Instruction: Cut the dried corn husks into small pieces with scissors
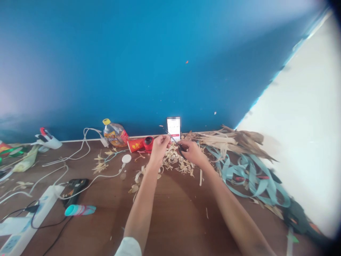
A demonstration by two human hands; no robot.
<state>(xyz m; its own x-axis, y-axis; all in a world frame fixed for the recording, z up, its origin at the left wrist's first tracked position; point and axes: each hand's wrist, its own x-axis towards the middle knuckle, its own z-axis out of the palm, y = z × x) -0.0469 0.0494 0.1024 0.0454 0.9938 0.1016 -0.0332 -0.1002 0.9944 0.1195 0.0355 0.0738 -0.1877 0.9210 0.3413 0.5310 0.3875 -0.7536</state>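
Note:
Both my hands are stretched out over the brown table [173, 213], near the blue wall. My right hand [192, 152] is closed on a pair of scissors [174, 140] with dark handles, blades pointing up and left. My left hand [160, 144] is pinched shut at the blade tips on a small piece I cannot make out. Under both hands lies a heap of pale dried leaf trimmings [176, 161].
A phone [173, 128] leans on the wall behind my hands. Left of it lie a red cup [136, 144], red tape roll [148, 142] and plastic bottle [115, 134]. Dried leaves [234, 140] and teal ribbon [250, 174] fill the right. White cables, a power strip [29, 217] and a glue gun [74, 186] lie left.

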